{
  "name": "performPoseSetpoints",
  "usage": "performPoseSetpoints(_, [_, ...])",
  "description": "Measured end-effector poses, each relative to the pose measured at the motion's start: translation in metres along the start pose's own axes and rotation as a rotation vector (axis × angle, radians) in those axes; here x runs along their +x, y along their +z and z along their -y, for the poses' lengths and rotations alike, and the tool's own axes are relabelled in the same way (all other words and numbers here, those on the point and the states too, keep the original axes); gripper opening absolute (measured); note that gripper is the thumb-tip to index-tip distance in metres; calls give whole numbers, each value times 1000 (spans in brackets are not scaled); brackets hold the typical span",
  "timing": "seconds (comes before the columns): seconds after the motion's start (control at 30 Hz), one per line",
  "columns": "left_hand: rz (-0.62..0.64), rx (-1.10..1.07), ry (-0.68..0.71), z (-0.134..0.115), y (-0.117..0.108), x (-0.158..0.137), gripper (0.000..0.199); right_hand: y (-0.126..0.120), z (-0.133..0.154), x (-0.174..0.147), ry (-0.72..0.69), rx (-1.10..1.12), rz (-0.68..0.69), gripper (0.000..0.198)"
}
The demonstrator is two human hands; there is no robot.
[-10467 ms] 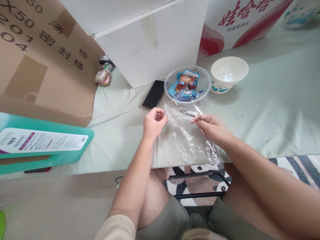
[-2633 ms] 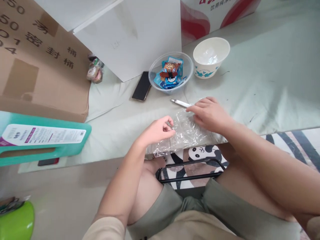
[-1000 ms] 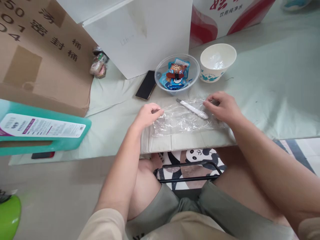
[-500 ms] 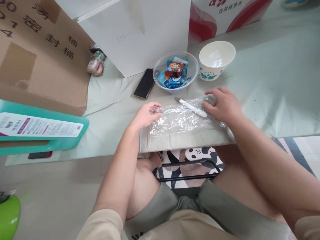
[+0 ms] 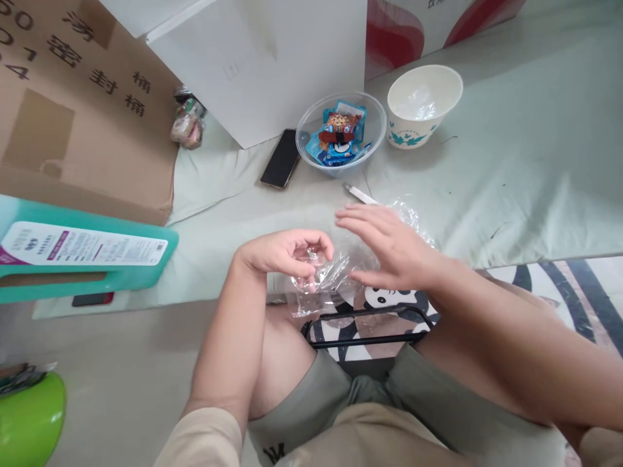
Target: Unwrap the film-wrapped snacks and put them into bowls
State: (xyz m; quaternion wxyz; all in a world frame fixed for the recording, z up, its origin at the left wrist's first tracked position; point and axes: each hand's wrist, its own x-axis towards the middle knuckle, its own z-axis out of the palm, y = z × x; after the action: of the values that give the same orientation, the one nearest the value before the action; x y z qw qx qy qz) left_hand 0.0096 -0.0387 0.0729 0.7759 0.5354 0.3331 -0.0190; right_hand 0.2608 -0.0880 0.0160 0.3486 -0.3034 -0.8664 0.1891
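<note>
A crinkled clear plastic wrapper (image 5: 331, 275) lies at the table's front edge, part of it hanging over. My left hand (image 5: 285, 251) has its fingers curled round the wrapper's left part. Above its right part is my right hand (image 5: 394, 250), fingers stretched out and thumb apart; whether it touches the plastic is hard to tell. More of the clear plastic shows beyond that hand. A white pen-like cutter (image 5: 359, 193) sticks out past my right fingers, its other end hidden.
Beyond the hands stand a clear plastic bowl (image 5: 302, 139) with several snack packets and a white paper bowl (image 5: 413, 133) holding clear plastic. A phone (image 5: 281, 159) lies beside them. Boxes (image 5: 292, 65) line the back; a teal container (image 5: 150, 259) stands left.
Both hands have come closer together and nearer to me. The plastic has been drawn in and bunched over the table edge, and my left fingers have curled round it.
</note>
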Motion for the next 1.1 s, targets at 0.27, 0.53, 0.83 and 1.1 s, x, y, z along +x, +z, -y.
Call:
performPoseSetpoints(0.27, [300,-106,-93,-7,0,-11,29,4,24,14,98,442,275,83])
performPoseSetpoints(0.53, [-382,38,39,-5,-4,-16,35,-6,18,28,430,489,400,18])
performPoseSetpoints(0.83, [-981,-192,427,2,-22,-5,40,0,15,26,791,823,-54,34])
performPoseSetpoints(1.1, [-545,-251,308,7,14,40,62,12,1,33,940,1002,-414,44])
